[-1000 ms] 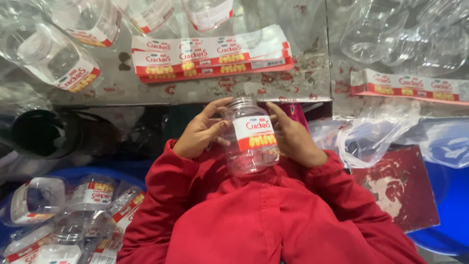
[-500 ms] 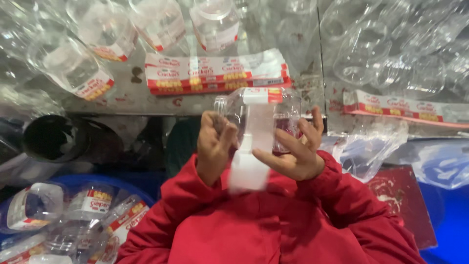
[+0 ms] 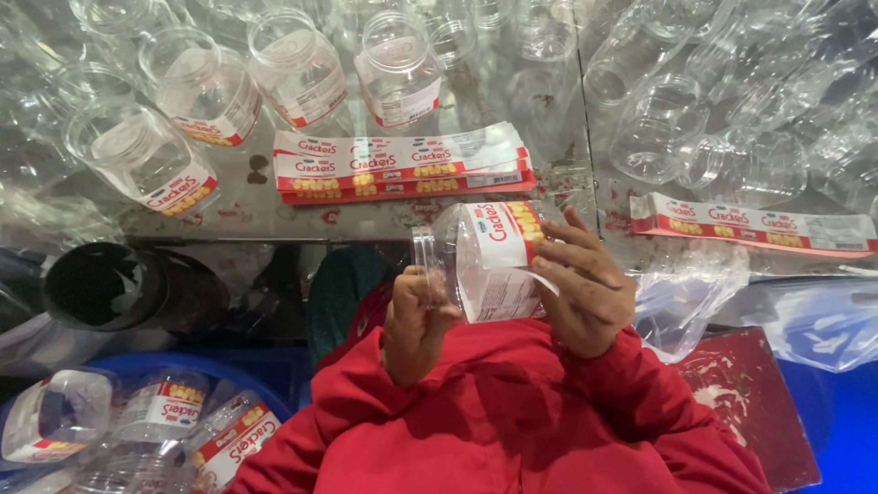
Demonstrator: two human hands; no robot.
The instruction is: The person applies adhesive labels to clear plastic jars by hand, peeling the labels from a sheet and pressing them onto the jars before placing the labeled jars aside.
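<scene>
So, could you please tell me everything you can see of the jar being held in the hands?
The clear plastic jar lies on its side in front of the red-sleeved chest, its open, lidless mouth to the left. It looks empty. A red, white and yellow paper label wraps its body, with one edge still loose at the lower right. The left hand grips it near the threaded neck; the right hand presses fingers on the label. It is held off the metal table, touching nothing else.

Clear plastic jar (image 3: 485,261), red-and-white label half stuck, lies sideways, mouth leftward.
</scene>
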